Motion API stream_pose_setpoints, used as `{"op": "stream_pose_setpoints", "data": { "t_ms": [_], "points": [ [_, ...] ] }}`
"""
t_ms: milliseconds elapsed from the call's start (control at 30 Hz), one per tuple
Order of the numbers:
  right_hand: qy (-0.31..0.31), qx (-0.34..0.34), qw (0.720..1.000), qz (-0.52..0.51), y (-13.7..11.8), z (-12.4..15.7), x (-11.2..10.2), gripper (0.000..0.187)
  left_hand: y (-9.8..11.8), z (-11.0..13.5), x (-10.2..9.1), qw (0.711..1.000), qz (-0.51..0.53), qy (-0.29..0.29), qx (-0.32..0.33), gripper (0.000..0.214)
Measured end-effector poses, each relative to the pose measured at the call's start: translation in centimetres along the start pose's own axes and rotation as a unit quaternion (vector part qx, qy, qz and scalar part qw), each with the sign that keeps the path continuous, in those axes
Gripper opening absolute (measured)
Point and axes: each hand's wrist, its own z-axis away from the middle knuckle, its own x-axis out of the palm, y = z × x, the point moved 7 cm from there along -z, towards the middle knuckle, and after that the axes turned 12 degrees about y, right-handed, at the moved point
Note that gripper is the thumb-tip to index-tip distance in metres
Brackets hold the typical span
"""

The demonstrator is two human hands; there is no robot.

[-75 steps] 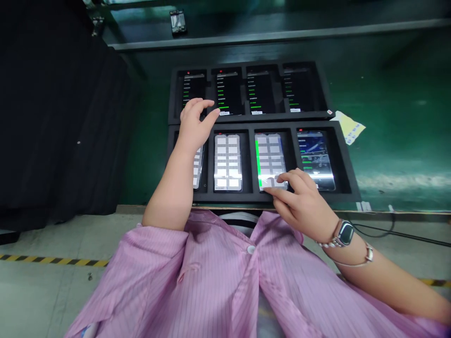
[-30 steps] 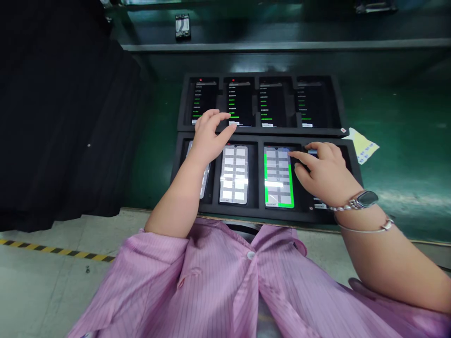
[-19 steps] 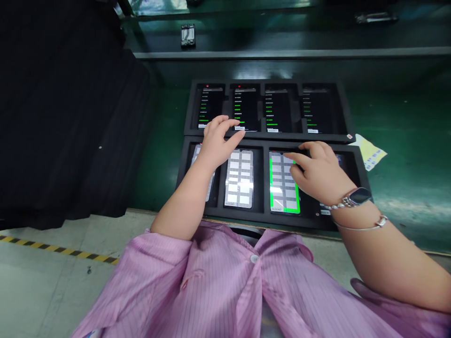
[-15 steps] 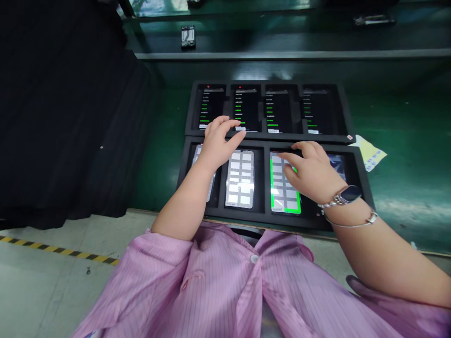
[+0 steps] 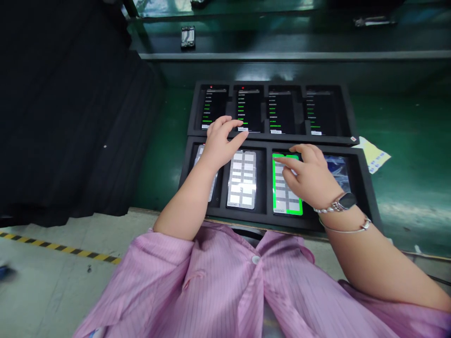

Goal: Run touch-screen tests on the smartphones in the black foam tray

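My right hand (image 5: 306,171) is open, its index fingertip at the upper left of a smartphone (image 5: 287,204) whose screen shows grey blocks and a green border. My left hand (image 5: 223,143) holds nothing; its fingers are apart and hover near the lower edge of a dark-screened phone (image 5: 250,108) in the far tray. The near black tray (image 5: 264,188) also holds a phone with a grey-block screen (image 5: 242,183), one partly hidden by my left arm, and a phone with a bluish screen (image 5: 336,171) beyond my right hand.
The far black tray (image 5: 266,136) holds several dark-screened phones with green and white text. A yellow-white paper (image 5: 375,154) lies at the trays' right. A small device (image 5: 188,37) sits on the shelf behind. A black curtain (image 5: 70,112) hangs at left.
Green now runs along the top of the phone screen under my right hand, where its top row was grey. My right hand has shifted very slightly; my left stays in place.
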Motion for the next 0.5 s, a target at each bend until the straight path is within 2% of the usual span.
{"op": "stream_pose_setpoints", "data": {
  "t_ms": [167,333,433,500],
  "points": [
    [0.038,0.026,0.999,0.018,1.6,0.1,-1.0,0.033,-0.3,-0.1,0.0,1.000,0.011,0.007,0.000,0.030],
    [0.051,-0.011,0.999,0.016,1.3,0.4,-1.1,0.031,-0.3,-0.9,0.4,0.999,0.018,0.028,0.030,0.029],
    [0.077,-0.042,0.996,0.003,0.6,0.0,-1.9,0.026,0.0,-0.9,0.7,0.999,0.011,0.027,0.019,0.026],
    [0.143,-0.076,0.985,-0.056,-0.2,-1.3,-2.8,0.024,-0.2,-1.0,1.0,1.000,0.002,0.022,0.001,0.029]
  ]
}}
